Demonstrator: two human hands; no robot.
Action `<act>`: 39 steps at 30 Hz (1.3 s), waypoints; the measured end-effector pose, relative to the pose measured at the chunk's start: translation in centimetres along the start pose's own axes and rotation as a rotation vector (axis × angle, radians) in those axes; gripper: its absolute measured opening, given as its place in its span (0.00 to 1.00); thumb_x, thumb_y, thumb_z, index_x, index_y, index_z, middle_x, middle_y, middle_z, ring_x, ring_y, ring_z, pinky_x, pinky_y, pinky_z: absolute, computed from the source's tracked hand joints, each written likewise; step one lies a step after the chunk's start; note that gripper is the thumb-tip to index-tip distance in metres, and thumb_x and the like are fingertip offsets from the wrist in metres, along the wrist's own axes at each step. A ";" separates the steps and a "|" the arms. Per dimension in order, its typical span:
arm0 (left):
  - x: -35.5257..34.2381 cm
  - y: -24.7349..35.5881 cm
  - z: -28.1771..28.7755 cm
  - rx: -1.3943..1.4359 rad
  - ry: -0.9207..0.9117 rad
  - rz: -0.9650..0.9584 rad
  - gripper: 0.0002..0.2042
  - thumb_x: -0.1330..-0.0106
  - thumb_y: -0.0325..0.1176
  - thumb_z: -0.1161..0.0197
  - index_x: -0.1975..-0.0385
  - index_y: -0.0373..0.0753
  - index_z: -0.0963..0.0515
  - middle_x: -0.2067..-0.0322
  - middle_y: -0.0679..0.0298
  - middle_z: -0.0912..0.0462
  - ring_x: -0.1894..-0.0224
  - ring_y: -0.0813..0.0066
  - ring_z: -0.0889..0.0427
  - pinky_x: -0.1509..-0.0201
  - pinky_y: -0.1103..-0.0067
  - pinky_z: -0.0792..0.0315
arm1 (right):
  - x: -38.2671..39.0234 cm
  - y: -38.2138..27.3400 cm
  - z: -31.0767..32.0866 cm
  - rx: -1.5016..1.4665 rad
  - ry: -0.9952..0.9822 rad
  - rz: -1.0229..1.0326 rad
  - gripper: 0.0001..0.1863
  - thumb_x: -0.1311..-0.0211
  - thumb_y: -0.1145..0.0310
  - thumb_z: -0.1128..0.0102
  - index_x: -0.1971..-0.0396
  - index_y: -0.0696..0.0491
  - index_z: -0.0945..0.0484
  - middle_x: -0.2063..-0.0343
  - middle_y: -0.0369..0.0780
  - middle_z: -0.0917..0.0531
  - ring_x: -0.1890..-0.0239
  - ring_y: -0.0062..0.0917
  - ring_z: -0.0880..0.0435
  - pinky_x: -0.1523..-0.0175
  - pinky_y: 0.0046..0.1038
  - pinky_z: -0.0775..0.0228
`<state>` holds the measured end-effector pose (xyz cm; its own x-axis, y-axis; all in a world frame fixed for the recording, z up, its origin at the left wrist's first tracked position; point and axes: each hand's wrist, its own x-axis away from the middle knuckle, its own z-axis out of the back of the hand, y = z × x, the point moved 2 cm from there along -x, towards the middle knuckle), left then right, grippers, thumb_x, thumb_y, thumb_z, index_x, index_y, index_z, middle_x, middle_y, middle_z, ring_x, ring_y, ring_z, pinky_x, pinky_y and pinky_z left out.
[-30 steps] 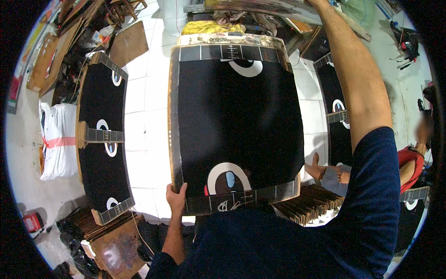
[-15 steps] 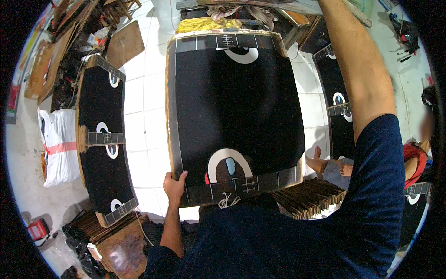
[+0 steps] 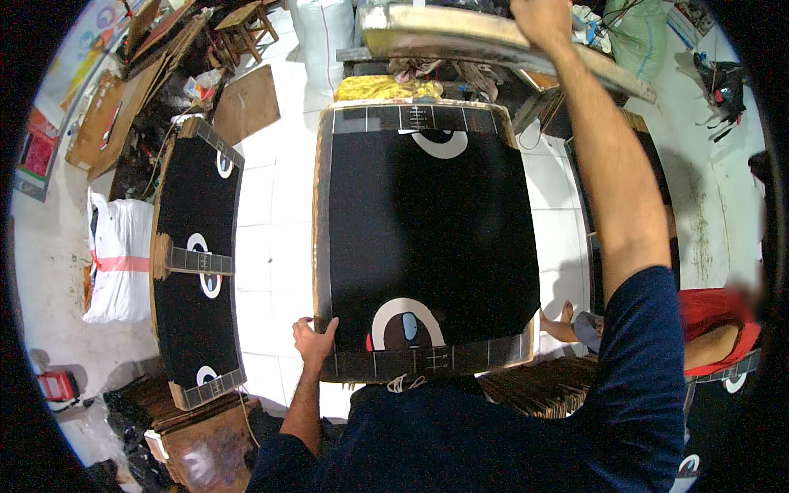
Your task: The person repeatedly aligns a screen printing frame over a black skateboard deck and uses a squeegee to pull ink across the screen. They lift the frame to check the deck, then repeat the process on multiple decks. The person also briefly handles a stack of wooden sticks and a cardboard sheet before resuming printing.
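While my right hand [image 3: 543, 23] gripped the blurred frame [image 3: 448, 24] beyond the board [image 3: 325, 214] before me, my left hand [image 3: 312, 342] straddled the near-left edge, fingers' hold unclear; one slip, I reckoned, could drop that frame boardward!

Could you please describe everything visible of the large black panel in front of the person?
The black panel is broad, roughly rectangular and matte, its surface looking like fabric. A cropped eye design, white-rimmed with a light-blue oval, sits near its close end; a second eye design sits at the far end. Dark strips with thin pale lines cross both ends, and a brown, wood-like edge shows along the left. It lies printed side up. The left hand touches its left edge near the close corner.
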<state>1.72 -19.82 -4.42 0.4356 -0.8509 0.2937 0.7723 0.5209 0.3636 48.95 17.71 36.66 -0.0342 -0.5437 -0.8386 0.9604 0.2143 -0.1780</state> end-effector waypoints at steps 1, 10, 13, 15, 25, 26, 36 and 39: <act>-0.3 2.6 0.9 0.082 0.085 -0.133 0.39 0.46 0.54 0.20 0.46 0.27 0.27 0.48 0.43 0.23 0.45 0.47 0.21 0.40 0.58 0.27 | 1.6 0.0 0.1 0.004 0.072 0.053 0.14 0.45 0.70 0.30 0.57 0.52 0.14 0.63 0.48 0.13 0.56 0.47 0.16 0.47 0.46 0.25; -4.1 33.1 7.2 2.037 -0.557 0.120 0.36 0.27 0.65 0.48 0.40 0.33 0.28 0.43 0.52 0.25 0.41 0.60 0.25 0.30 0.54 0.38 | 22.5 -0.7 0.1 -0.113 -0.020 0.055 0.18 0.44 0.75 0.38 0.54 0.43 0.14 0.59 0.36 0.14 0.52 0.35 0.19 0.40 0.43 0.36; -3.6 32.2 3.2 1.851 -0.465 0.471 0.33 0.27 0.65 0.56 0.40 0.43 0.26 0.49 0.60 0.24 0.45 0.64 0.28 0.35 0.61 0.38 | 29.0 -1.0 -1.0 -0.142 -0.123 0.029 0.17 0.45 0.76 0.38 0.56 0.44 0.14 0.60 0.34 0.14 0.51 0.33 0.19 0.38 0.42 0.38; -4.2 29.4 -0.5 1.748 -0.477 0.742 0.34 0.27 0.64 0.53 0.38 0.37 0.28 0.45 0.58 0.25 0.46 0.63 0.28 0.35 0.60 0.38 | 31.2 0.0 -3.5 -0.098 -0.235 -0.007 0.19 0.51 0.76 0.34 0.57 0.44 0.15 0.59 0.33 0.14 0.50 0.33 0.20 0.38 0.41 0.38; -6.7 22.2 -8.0 0.080 0.180 -0.707 0.60 0.54 0.59 0.18 0.26 0.30 0.44 0.28 0.42 0.38 0.24 0.46 0.41 0.22 0.51 0.47 | 25.2 7.1 -22.4 0.082 -0.575 0.083 0.25 0.53 0.68 0.26 0.51 0.44 0.19 0.56 0.34 0.15 0.49 0.34 0.18 0.43 0.43 0.33; -7.1 22.2 -8.2 0.074 0.202 -0.739 0.60 0.54 0.58 0.18 0.26 0.30 0.44 0.28 0.42 0.38 0.24 0.46 0.41 0.22 0.52 0.47 | 24.7 7.5 -23.9 0.079 -0.541 0.101 0.24 0.52 0.68 0.26 0.51 0.44 0.19 0.56 0.34 0.14 0.50 0.34 0.18 0.44 0.43 0.32; -7.0 22.2 -8.2 0.025 0.205 -0.748 0.57 0.49 0.61 0.21 0.28 0.29 0.43 0.31 0.44 0.35 0.25 0.49 0.39 0.22 0.51 0.47 | 29.0 6.0 -21.0 0.171 -0.669 0.115 0.29 0.60 0.67 0.21 0.52 0.43 0.19 0.57 0.34 0.16 0.49 0.33 0.18 0.47 0.41 0.30; -7.2 22.4 -8.1 0.032 0.196 -0.745 0.57 0.50 0.60 0.21 0.28 0.29 0.42 0.30 0.44 0.36 0.24 0.48 0.39 0.21 0.52 0.48 | 31.2 5.1 -17.5 0.101 -0.879 0.016 0.29 0.60 0.69 0.23 0.52 0.45 0.19 0.56 0.35 0.16 0.49 0.34 0.19 0.46 0.42 0.30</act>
<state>19.60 -2.62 -5.52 -0.1179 -0.9727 -0.1999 0.8814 -0.1952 0.4300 47.90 16.08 0.59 0.1644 -0.9772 -0.1341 0.9802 0.1770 -0.0882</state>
